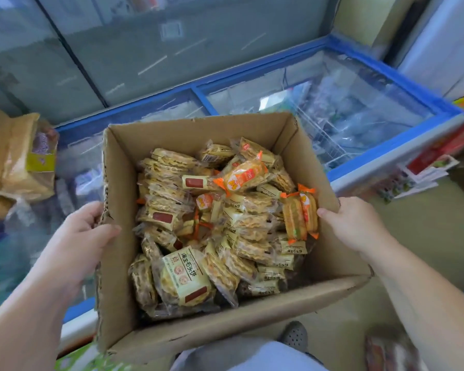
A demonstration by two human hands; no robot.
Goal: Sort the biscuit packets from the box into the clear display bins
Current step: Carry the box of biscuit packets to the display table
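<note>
At the left edge of the frame lies a clear-bagged loaf of sliced bread [19,156]. Just right of it, the left grip [78,236] clasps the left wall of the open brown cardboard box [225,325], thumb inside, fingers outside. The box fills the centre of the frame, held between both hands. Whether it rests on anything cannot be told. Inside is a loose heap of pale yellow clear-windowed biscuit packets [182,277], with a few orange-wrapped biscuit packets [243,176] lying on top toward the upper right. The right grip [356,226] clasps the box's right wall, thumb on the inner face. Behind the box, across the upper right, stands a blue-framed glass-topped chest freezer [359,103]. A grey perforated shoe [295,336] shows at the bottom.
</note>
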